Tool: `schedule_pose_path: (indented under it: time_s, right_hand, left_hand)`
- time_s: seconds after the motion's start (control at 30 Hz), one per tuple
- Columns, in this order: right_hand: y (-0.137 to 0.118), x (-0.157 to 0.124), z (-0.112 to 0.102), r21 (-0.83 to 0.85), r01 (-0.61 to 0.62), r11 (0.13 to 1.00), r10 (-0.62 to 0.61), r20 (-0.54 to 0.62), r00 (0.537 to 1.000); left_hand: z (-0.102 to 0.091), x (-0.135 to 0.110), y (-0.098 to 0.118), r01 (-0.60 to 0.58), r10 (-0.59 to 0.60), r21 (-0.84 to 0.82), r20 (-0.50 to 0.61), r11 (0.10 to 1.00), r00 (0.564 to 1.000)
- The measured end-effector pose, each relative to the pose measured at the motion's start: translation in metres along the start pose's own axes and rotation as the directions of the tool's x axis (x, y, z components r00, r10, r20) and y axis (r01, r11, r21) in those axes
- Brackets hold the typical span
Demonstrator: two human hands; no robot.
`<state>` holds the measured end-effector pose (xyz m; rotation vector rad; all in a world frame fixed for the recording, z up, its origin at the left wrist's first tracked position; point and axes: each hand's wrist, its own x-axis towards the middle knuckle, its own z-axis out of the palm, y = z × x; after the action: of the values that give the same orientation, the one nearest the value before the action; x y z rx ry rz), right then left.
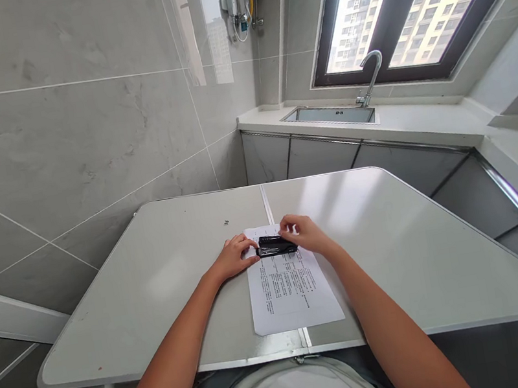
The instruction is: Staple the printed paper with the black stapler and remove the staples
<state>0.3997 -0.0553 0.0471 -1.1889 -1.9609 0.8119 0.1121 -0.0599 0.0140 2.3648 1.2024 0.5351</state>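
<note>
A printed sheet of paper (291, 287) lies on the grey folding table (156, 289) in front of me. A black stapler (275, 245) rests across the sheet's far end. My left hand (235, 255) has its fingers curled and touches the stapler's left end. My right hand (303, 231) is curled over the stapler's right end, fingertips on its top. Both hands hold the stapler between them.
A small dark speck, perhaps staples (226, 223), lies on the table to the far left of the paper. Beyond the table a white counter (424, 118) carries a steel sink (332, 114) with a tap (370, 74) under a window. Tiled wall stands at left.
</note>
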Motion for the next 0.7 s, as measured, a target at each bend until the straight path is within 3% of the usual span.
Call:
schedule_pose_path:
  time_s: [0.07,0.13,0.23,0.43,0.53,0.7]
  right_hand:
    - [0.012,0.000,-0.013,0.125,-0.157,0.980,0.159,-0.002,0.987]
    - [0.025,0.000,-0.023,0.251,-0.317,0.915,0.291,0.137,0.947]
    - [0.039,-0.003,-0.031,0.385,-0.470,0.794,0.338,0.363,0.868]
    - [0.038,-0.007,-0.033,0.479,-0.567,0.670,0.295,0.529,0.796]
    - [0.039,-0.007,-0.034,0.452,-0.601,0.659,0.300,0.575,0.761]
    - [0.045,-0.006,-0.033,0.440,-0.601,0.667,0.286,0.593,0.753]
  left_hand:
    - [-0.001,0.000,0.001,0.007,-0.007,-0.037,0.013,0.999,1.000]
    - [-0.002,0.000,0.002,0.033,-0.031,-0.083,0.022,0.996,0.999]
    - [-0.002,0.001,0.002,0.070,-0.067,-0.135,0.031,0.988,0.997]
    - [-0.002,0.002,0.003,0.072,-0.068,-0.148,0.030,0.986,0.997]
    - [-0.003,0.002,0.003,0.071,-0.067,-0.147,0.032,0.987,0.997]
    - [-0.003,0.001,0.005,0.070,-0.067,-0.155,0.028,0.985,0.997]
